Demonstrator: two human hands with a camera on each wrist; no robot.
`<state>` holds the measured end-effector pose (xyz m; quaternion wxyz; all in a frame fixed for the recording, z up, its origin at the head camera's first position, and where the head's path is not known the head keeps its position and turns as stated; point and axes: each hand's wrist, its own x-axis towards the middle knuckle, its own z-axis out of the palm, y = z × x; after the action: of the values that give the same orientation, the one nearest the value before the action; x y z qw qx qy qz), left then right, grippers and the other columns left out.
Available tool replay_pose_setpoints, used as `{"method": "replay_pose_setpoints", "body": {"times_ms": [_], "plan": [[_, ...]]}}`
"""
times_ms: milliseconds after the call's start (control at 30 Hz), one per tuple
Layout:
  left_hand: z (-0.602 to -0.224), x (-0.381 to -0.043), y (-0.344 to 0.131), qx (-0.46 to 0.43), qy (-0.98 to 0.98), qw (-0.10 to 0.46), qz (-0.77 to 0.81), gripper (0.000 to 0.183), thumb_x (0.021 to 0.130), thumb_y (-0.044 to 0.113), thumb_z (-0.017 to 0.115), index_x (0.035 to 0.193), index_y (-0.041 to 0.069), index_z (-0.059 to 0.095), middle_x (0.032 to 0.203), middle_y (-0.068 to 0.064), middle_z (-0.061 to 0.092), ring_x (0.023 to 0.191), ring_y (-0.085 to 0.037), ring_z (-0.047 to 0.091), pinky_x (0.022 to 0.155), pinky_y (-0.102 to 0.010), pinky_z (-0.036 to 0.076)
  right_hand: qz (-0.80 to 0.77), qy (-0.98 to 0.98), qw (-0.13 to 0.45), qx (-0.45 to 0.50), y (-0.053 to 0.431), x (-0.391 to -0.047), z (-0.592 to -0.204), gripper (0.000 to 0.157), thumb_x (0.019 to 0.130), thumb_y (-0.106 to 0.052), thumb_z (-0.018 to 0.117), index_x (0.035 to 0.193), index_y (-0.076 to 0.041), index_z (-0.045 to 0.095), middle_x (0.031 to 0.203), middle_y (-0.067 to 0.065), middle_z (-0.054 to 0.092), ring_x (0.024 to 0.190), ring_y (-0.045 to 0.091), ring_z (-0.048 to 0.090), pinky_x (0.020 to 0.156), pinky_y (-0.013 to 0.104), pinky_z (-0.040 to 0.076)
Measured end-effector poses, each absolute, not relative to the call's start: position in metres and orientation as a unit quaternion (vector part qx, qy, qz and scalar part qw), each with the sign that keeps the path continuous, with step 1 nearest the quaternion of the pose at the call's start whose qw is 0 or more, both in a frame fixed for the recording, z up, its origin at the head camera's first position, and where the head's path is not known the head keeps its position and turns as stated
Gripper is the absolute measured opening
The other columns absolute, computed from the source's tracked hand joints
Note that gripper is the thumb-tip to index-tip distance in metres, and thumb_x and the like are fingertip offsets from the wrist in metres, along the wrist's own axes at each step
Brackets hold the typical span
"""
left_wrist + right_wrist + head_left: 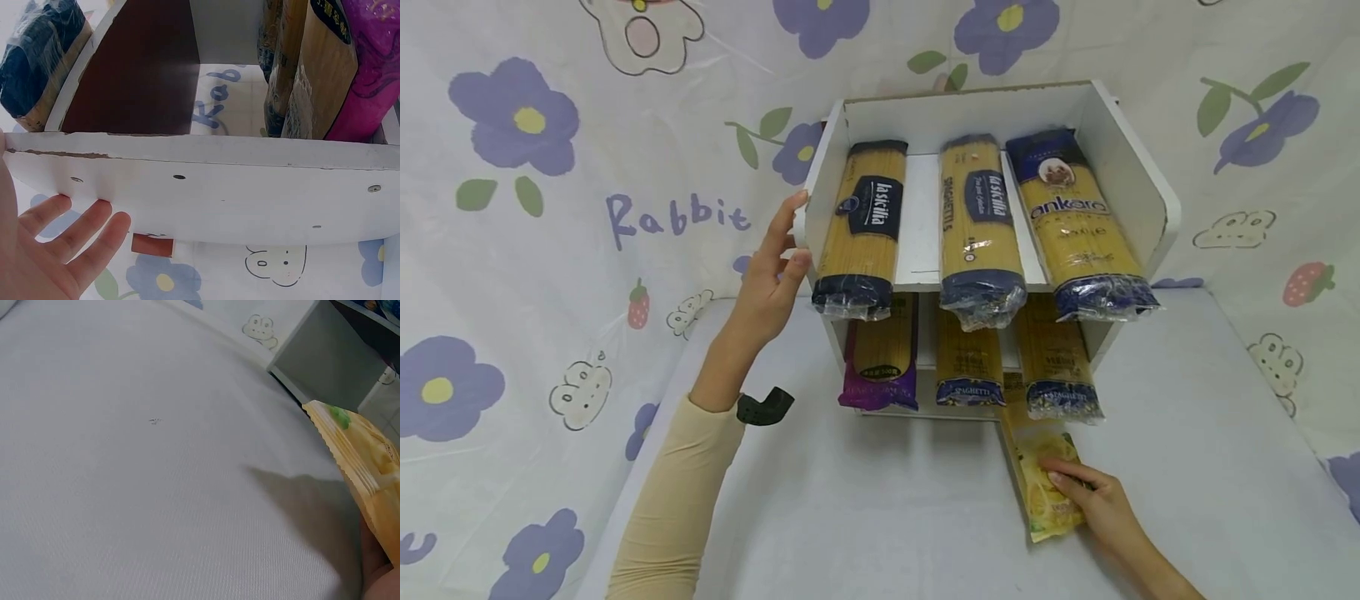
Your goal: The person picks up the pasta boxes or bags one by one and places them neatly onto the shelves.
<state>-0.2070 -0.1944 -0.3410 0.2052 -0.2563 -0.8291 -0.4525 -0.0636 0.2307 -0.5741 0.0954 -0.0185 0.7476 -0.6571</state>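
A white two-tier shelf (917,200) holds long spaghetti packets. At its left side panel (262,194), my left hand (770,279) rests its thumb and index fingertips on the front edge. The other fingers (103,219) are spread and fairly straight, their tips touching the panel's outer face. Below the lower tier, my right hand (1101,504) pinches the near end of a yellow pasta packet (1045,492) between thumb and fingers. The packet's far end reaches under the lower tier, partly hidden there. In the right wrist view its crimped end (344,444) stands raised over the white surface.
The upper tier carries two lasicilia packets (868,225) (981,217) and an ankara packet (1078,225). On the lower tier lie a purple-ended packet (880,375) and two blue-ended spaghetti packets (970,367) (1060,367). A flower-patterned cloth (662,150) hangs behind the white table (850,517).
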Motion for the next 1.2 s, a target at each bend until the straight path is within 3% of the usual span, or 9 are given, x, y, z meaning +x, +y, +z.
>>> {"method": "replay_pose_setpoints", "body": {"times_ms": [167, 400, 467, 533, 633, 733, 1000, 1200], "plan": [[-0.34, -0.207, -0.195, -0.259, -0.827, 0.208, -0.454, 0.081, 0.091, 0.075, 0.037, 0.156, 0.029, 0.023, 0.155, -0.002, 0.039, 0.11, -0.026, 0.055, 0.087, -0.049, 0.054, -0.663, 0.738, 0.12, 0.036, 0.223, -0.064, -0.571, 0.042, 0.099, -0.021, 0.062, 0.135, 0.0, 0.058, 0.12, -0.031, 0.062, 0.108, -0.025, 0.049, 0.087, 0.007, 0.049], [-0.341, -0.207, -0.197, -0.258, -0.825, 0.208, -0.458, 0.081, 0.091, 0.076, 0.037, 0.156, 0.03, 0.023, 0.154, -0.002, 0.04, 0.111, -0.025, 0.055, 0.088, -0.051, 0.054, -0.628, 0.759, 0.157, 0.064, 0.216, -0.066, -0.567, 0.046, 0.095, -0.031, 0.067, 0.136, -0.013, 0.061, 0.136, -0.017, 0.06, 0.107, -0.026, 0.047, 0.09, 0.008, 0.048], [-0.341, -0.207, -0.197, -0.258, -0.825, 0.206, -0.458, 0.081, 0.091, 0.075, 0.038, 0.156, 0.03, 0.023, 0.155, -0.001, 0.039, 0.111, -0.026, 0.055, 0.088, -0.051, 0.054, -0.611, 0.773, 0.161, 0.058, 0.216, -0.067, -0.567, 0.048, 0.094, -0.033, 0.068, 0.137, -0.014, 0.06, 0.14, -0.011, 0.059, 0.116, -0.017, 0.05, 0.093, 0.012, 0.049], [-0.342, -0.207, -0.197, -0.259, -0.825, 0.205, -0.459, 0.081, 0.091, 0.075, 0.038, 0.156, 0.03, 0.023, 0.155, 0.0, 0.038, 0.111, -0.026, 0.055, 0.088, -0.051, 0.054, -0.581, 0.798, 0.16, 0.033, 0.217, -0.067, -0.567, 0.051, 0.092, -0.034, 0.069, 0.139, -0.014, 0.059, 0.148, 0.002, 0.054, 0.132, 0.003, 0.051, 0.106, 0.026, 0.048], [-0.342, -0.207, -0.197, -0.258, -0.825, 0.205, -0.459, 0.081, 0.091, 0.075, 0.038, 0.156, 0.03, 0.023, 0.154, -0.001, 0.039, 0.112, -0.025, 0.056, 0.087, -0.051, 0.055, -0.54, 0.825, 0.166, -0.014, 0.221, -0.069, -0.567, 0.062, 0.09, -0.035, 0.072, 0.145, -0.015, 0.051, 0.156, 0.014, 0.042, 0.147, 0.036, 0.033, 0.117, 0.055, 0.033], [-0.342, -0.206, -0.197, -0.259, -0.824, 0.207, -0.459, 0.08, 0.091, 0.074, 0.038, 0.156, 0.03, 0.023, 0.153, -0.002, 0.04, 0.113, -0.025, 0.056, 0.087, -0.051, 0.055, -0.514, 0.838, 0.181, -0.04, 0.225, -0.07, -0.566, 0.072, 0.088, -0.035, 0.074, 0.151, -0.019, 0.043, 0.159, 0.018, 0.034, 0.148, 0.049, 0.021, 0.113, 0.072, 0.021], [-0.343, -0.207, -0.196, -0.258, -0.826, 0.202, -0.459, 0.079, 0.091, 0.074, 0.038, 0.156, 0.032, 0.023, 0.154, -0.001, 0.039, 0.113, -0.027, 0.056, 0.091, -0.053, 0.054, -0.538, 0.833, 0.13, -0.008, 0.22, -0.067, -0.572, 0.076, 0.08, -0.027, 0.082, 0.147, -0.014, 0.048, 0.156, 0.014, 0.04, 0.148, 0.046, 0.025, 0.117, 0.067, 0.019], [-0.342, -0.208, -0.195, -0.259, -0.825, 0.203, -0.46, 0.08, 0.091, 0.075, 0.038, 0.156, 0.031, 0.023, 0.155, -0.001, 0.038, 0.112, -0.027, 0.056, 0.09, -0.054, 0.054, -0.548, 0.823, 0.146, 0.032, 0.214, -0.065, -0.571, 0.077, 0.08, -0.029, 0.083, 0.148, -0.017, 0.047, 0.16, 0.013, 0.034, 0.15, 0.045, 0.02, 0.119, 0.066, 0.016]]}}
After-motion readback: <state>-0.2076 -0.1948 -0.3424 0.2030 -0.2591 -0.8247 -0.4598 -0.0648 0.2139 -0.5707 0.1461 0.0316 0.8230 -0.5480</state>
